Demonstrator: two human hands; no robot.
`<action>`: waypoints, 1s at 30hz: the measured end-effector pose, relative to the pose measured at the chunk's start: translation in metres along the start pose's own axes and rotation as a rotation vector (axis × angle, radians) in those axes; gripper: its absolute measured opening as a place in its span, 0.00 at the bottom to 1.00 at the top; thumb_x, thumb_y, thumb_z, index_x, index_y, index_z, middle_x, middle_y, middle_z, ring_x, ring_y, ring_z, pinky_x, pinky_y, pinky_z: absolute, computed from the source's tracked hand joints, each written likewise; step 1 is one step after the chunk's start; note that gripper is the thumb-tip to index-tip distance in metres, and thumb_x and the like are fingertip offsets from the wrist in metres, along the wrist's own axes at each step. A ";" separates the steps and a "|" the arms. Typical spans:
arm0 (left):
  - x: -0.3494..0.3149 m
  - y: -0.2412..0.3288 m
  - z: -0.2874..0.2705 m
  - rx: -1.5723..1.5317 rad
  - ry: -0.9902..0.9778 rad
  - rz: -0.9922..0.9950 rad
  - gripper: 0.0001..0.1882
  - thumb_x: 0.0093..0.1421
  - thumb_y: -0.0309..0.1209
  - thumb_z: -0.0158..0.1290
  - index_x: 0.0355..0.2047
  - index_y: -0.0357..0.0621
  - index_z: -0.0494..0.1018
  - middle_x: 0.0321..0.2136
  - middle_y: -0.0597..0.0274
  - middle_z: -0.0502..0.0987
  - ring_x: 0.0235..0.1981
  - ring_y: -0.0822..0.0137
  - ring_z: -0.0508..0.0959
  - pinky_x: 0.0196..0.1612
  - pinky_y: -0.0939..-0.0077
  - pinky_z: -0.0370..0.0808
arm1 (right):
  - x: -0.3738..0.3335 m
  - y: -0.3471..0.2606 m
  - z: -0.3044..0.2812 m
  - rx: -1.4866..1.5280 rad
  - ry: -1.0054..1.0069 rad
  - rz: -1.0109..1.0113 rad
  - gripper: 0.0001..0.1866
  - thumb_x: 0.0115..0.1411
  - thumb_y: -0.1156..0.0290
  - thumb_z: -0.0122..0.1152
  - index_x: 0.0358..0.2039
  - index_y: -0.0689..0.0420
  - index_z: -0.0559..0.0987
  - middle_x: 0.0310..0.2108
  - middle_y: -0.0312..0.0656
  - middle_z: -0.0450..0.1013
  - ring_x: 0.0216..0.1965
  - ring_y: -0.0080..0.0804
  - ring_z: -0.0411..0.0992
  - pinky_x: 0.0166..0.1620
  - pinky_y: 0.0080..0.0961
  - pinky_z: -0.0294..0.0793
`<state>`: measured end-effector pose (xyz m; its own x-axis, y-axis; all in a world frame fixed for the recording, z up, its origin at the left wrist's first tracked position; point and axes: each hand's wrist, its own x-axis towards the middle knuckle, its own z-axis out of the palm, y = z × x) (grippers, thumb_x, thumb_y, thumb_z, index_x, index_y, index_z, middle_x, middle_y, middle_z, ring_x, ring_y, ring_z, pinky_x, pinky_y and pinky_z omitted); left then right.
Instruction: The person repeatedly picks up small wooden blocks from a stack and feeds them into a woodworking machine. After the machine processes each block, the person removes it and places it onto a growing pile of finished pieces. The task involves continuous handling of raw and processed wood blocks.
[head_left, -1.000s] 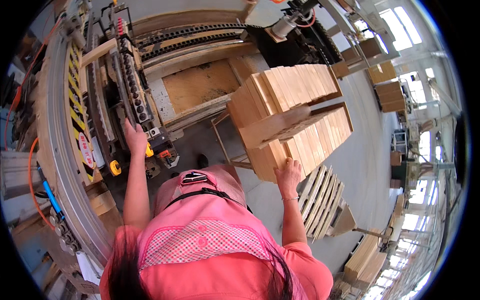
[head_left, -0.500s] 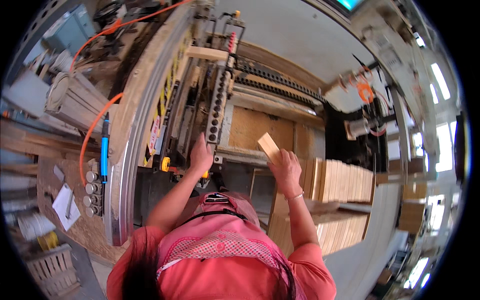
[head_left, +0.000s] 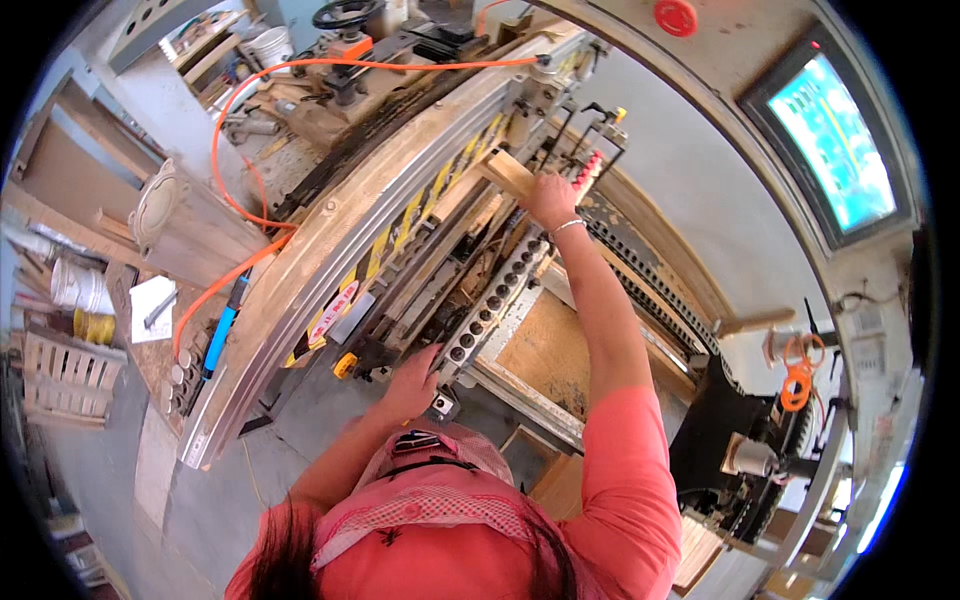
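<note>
The right hand (head_left: 548,196) covers the wooden block's (head_left: 507,172) near end.

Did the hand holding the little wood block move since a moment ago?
Yes. The right hand carried the wood block farther out along the drilling machine; the left hand rests on the machine's near end.

Pale rectangular wooden block (head_left: 505,172), tilted, held up against the long metal machine rail (head_left: 400,215)
</note>
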<state>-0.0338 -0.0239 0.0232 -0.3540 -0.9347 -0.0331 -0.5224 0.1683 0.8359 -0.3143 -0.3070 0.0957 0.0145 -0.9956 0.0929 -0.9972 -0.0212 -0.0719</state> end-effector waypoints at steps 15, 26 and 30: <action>0.022 0.035 -0.012 -0.266 0.087 -0.026 0.31 0.55 0.32 0.55 0.58 0.39 0.59 0.50 0.48 0.69 0.52 0.57 0.70 0.53 0.68 0.65 | -0.043 0.015 -0.065 0.037 -0.250 -0.164 0.21 0.39 0.56 0.70 0.31 0.57 0.81 0.25 0.44 0.77 0.28 0.36 0.77 0.34 0.30 0.77; 0.069 0.043 0.018 -1.185 0.022 -0.141 0.20 0.60 0.25 0.51 0.52 0.38 0.62 0.46 0.62 0.72 0.45 0.73 0.72 0.45 0.76 0.71 | -0.177 -0.044 -0.080 0.729 -0.560 -0.330 0.25 0.36 0.52 0.69 0.25 0.62 0.76 0.19 0.48 0.70 0.21 0.38 0.69 0.30 0.31 0.68; 0.061 0.036 0.009 -1.195 0.149 -0.083 0.20 0.59 0.22 0.52 0.51 0.37 0.61 0.48 0.55 0.71 0.49 0.68 0.71 0.51 0.73 0.70 | -0.131 -0.026 -0.085 0.670 -0.637 -0.231 0.24 0.35 0.53 0.71 0.27 0.59 0.79 0.20 0.44 0.73 0.22 0.33 0.71 0.30 0.28 0.73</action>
<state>-0.0809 -0.0722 0.0464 -0.2192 -0.9691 -0.1130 0.5357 -0.2163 0.8162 -0.2962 -0.1680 0.1693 0.4407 -0.8186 -0.3683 -0.7177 -0.0749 -0.6923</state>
